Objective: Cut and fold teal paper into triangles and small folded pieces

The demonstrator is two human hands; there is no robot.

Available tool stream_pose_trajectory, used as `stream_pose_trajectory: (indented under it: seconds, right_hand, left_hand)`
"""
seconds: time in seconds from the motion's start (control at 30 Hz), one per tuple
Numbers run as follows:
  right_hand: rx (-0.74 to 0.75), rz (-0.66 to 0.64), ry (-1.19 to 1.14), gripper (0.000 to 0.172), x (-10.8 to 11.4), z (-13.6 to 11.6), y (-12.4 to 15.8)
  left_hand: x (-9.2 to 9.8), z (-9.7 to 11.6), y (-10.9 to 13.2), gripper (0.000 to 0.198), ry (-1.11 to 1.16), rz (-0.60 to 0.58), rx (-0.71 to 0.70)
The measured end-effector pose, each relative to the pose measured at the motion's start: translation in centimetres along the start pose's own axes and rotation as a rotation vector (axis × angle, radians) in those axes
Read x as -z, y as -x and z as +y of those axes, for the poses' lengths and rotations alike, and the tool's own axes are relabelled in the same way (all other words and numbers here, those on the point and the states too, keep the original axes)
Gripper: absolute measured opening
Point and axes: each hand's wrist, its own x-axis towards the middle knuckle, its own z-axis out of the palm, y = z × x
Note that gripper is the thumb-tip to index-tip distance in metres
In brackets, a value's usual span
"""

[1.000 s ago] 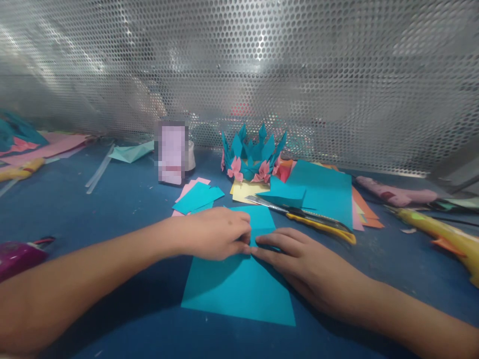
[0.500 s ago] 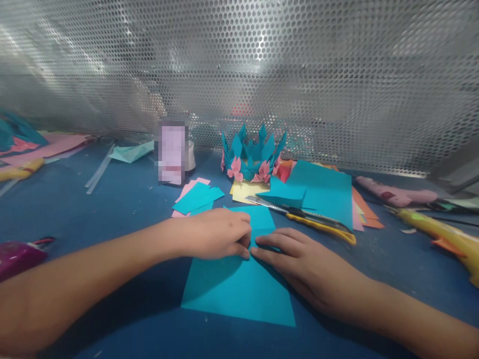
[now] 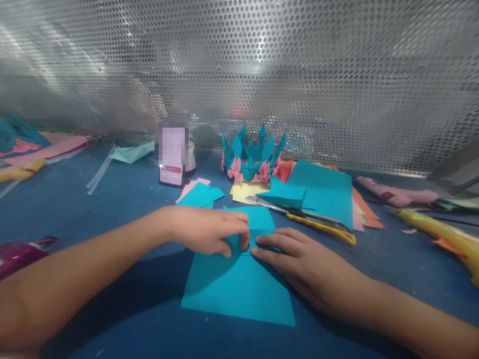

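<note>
A teal paper sheet point(image 3: 239, 284) lies on the blue tabletop point(image 3: 123, 209) in front of me, its far part folded over toward me. My left hand point(image 3: 205, 232) rests on the fold with fingers curled, thumb and fingertips pinching the paper's folded edge. My right hand point(image 3: 295, 257) lies flat on the sheet just right of it, fingers stretched out and pressing the fold, fingertips nearly touching the left thumb.
A yellow utility knife point(image 3: 310, 219) lies just beyond my right hand on stacked coloured sheets point(image 3: 322, 192). A teal and pink paper crown point(image 3: 252, 154) stands behind. Glue guns lie at right point(image 3: 441, 234) and far left point(image 3: 18, 252). A perforated metal wall point(image 3: 262, 75) closes the back.
My left hand has lifted its knuckles slightly and curled its fingers onto the folded edge. The right hand has stayed put.
</note>
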Motion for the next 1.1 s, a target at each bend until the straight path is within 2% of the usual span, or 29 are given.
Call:
stream_pose_trajectory:
  seconds: [0.23,0.43,0.53,0.7,0.9,1.1]
  right_hand:
    - [0.012,0.001,0.025,0.044,0.2,-0.3,0.0]
    - [-0.011,-0.110,0.109,0.056,0.5,-0.9,-0.5]
    - [-0.020,-0.144,0.133,0.062,0.5,-1.2,-0.6]
    - [-0.031,-0.116,0.125,0.067,0.4,-1.3,-0.6]
    - [-0.034,-0.067,0.058,0.057,0.8,-1.0,-0.4]
    - [-0.014,0.012,0.043,0.055,0.8,-0.6,0.1]
  left_hand:
    - [0.2,-1.1,0.1,0.031,0.002,-0.052,-0.059]
    - [0.3,-1.0,0.1,0.043,0.013,-0.047,-0.073]
    - [0.1,-0.5,-0.3,0.035,0.010,-0.003,-0.058]
    - [-0.7,0.2,-0.8,0.015,-0.022,0.101,-0.003]
    - [-0.6,0.2,-0.8,0.017,0.004,0.081,-0.010]
    - [-0.5,0.0,-0.7,0.017,0.006,0.088,-0.003]
